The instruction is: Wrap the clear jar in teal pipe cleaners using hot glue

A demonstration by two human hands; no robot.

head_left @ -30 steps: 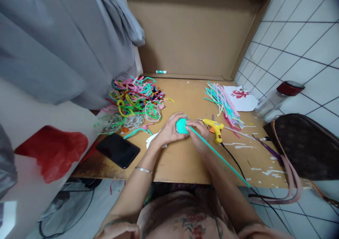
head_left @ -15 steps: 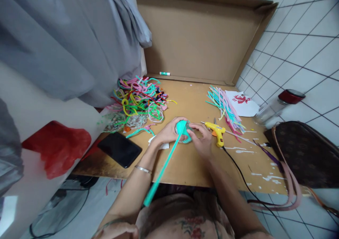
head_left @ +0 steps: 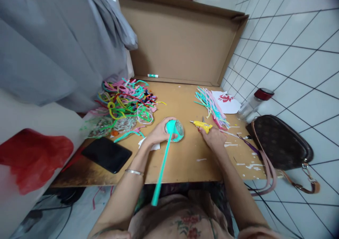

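My left hand (head_left: 158,133) holds a small round clear object wrapped in teal pipe cleaner (head_left: 175,130) on the cardboard table (head_left: 180,157). A long teal pipe cleaner tail (head_left: 162,166) runs from it down toward my body. My right hand (head_left: 214,137) rests on the handle of a yellow glue gun (head_left: 201,125), whose nozzle points left toward the wrapped object. The fingers curl around the gun's grip.
A tangled pile of coloured pipe cleaners (head_left: 124,99) lies at the left, a straight bundle (head_left: 212,105) at the right. A black phone (head_left: 106,154), a white paper with red print (head_left: 227,101), a red-lidded jar (head_left: 251,105), a brown handbag (head_left: 278,143) and a glue stick (head_left: 153,76) surround the work spot.
My right hand left the teal wrapped object and moved right onto the yellow glue gun. The pipe cleaner tail swung from the right side to hang toward me.
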